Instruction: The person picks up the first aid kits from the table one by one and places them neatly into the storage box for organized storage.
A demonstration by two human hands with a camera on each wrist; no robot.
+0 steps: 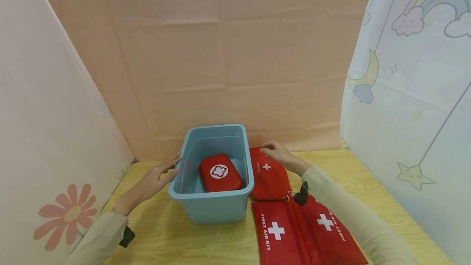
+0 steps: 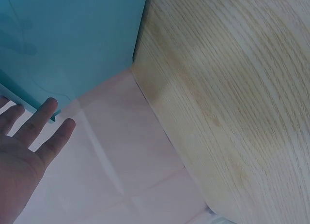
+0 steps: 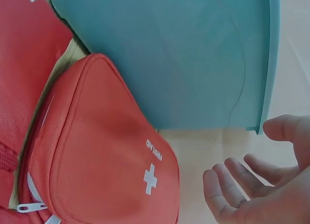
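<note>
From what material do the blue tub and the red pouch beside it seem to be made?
The blue tub looks like smooth, slightly translucent moulded plastic with a glossy wall. The red first-aid pouch beside it seems woven nylon-like fabric: fine matte weave, stitched edge and zipper.

Blue bin (image 1: 206, 209) stands upright on the desk, open-topped, holding a red hard case (image 1: 220, 173) lying flat. Red soft pouch (image 1: 270, 179) with white cross lies flat just beside the bin's right wall.
</note>
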